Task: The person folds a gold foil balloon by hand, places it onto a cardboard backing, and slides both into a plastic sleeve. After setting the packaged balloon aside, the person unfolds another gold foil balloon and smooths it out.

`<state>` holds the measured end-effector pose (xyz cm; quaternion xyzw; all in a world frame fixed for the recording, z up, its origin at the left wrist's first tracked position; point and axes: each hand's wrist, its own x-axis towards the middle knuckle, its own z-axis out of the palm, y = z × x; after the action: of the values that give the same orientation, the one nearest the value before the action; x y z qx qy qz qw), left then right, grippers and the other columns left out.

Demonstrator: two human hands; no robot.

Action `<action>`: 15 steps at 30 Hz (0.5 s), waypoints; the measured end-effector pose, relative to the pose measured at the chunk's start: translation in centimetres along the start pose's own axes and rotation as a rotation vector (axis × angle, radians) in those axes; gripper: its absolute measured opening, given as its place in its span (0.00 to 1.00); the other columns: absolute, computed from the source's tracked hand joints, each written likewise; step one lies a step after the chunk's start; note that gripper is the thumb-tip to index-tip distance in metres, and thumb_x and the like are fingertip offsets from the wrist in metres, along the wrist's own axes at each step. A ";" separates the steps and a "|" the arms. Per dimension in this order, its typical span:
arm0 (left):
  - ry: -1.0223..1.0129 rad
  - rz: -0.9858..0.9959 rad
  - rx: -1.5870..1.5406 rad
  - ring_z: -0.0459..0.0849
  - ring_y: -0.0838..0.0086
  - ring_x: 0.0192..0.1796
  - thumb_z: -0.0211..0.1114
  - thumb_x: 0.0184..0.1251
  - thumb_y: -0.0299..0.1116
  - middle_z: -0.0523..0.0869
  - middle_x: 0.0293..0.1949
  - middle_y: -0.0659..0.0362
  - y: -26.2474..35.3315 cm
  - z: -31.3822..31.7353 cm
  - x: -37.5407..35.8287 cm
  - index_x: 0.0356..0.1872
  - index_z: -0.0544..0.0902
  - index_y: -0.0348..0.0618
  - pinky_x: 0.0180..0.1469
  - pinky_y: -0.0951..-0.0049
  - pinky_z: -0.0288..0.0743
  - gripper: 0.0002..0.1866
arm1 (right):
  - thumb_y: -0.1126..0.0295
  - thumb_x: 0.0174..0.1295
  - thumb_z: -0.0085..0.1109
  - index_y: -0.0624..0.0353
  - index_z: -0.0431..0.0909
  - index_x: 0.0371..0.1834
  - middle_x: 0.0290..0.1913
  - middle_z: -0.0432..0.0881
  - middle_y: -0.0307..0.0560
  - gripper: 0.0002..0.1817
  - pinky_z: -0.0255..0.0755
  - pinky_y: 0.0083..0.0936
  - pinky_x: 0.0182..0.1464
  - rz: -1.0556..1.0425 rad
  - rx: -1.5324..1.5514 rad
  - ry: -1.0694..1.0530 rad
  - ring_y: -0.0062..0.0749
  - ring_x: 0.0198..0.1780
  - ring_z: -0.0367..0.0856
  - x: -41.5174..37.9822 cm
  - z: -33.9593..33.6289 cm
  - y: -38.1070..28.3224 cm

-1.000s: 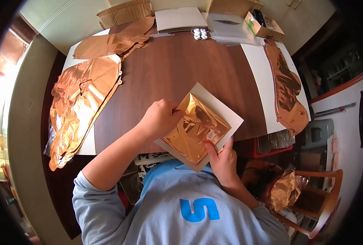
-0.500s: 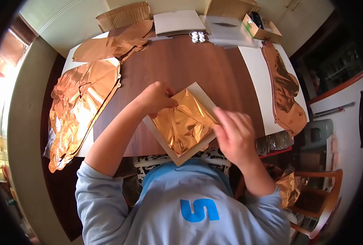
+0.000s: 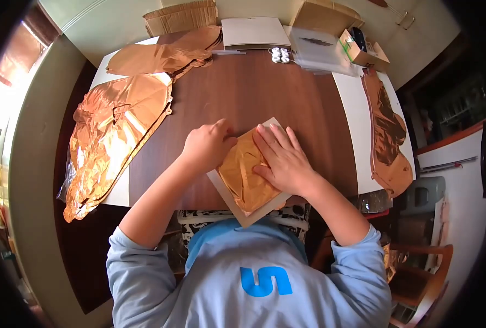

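Note:
In front of my body a folded gold foil balloon (image 3: 246,183) lies on a square grey cardboard piece (image 3: 246,218), turned with one corner toward me. My right hand (image 3: 283,158) presses flat on the foil's upper right part, fingers spread and stretched toward the far corner. At the left corner my left hand (image 3: 210,143) has its fingers curled, with the thumb on the foil's edge. Its fingertips are partly hidden, but it seems to pinch the foil there. The foil shows creases running toward the near corner.
Flat, deflated copper foil balloons (image 3: 117,131) cover the table's left side, and more foil (image 3: 387,136) lies on white board at right. Along the back are a white board (image 3: 255,33), white string spools (image 3: 280,55), clear plastic sheets (image 3: 322,49) and a small box (image 3: 363,53). A wooden chair (image 3: 417,279) stands at right.
My right hand has moved from the foil's right edge onto its top and flattened out with fingers spread. The foil looks flatter. My left hand stays at the left corner.

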<state>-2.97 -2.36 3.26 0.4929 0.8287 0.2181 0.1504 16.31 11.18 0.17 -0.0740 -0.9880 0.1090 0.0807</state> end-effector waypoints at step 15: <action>0.095 0.413 0.262 0.66 0.50 0.76 0.62 0.69 0.54 0.69 0.73 0.42 2.0 4.0 -5.6 0.71 0.69 0.32 0.76 0.46 0.54 0.39 | 0.44 0.69 0.54 0.60 0.57 0.79 0.81 0.54 0.55 0.43 0.44 0.58 0.79 -0.061 -0.032 -0.019 0.57 0.81 0.50 0.6 0.5 0.4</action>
<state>3.02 -5.66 1.01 0.6563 0.7377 0.1581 -0.0017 15.73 11.59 -0.35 -0.0443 -0.9921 0.0912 0.0735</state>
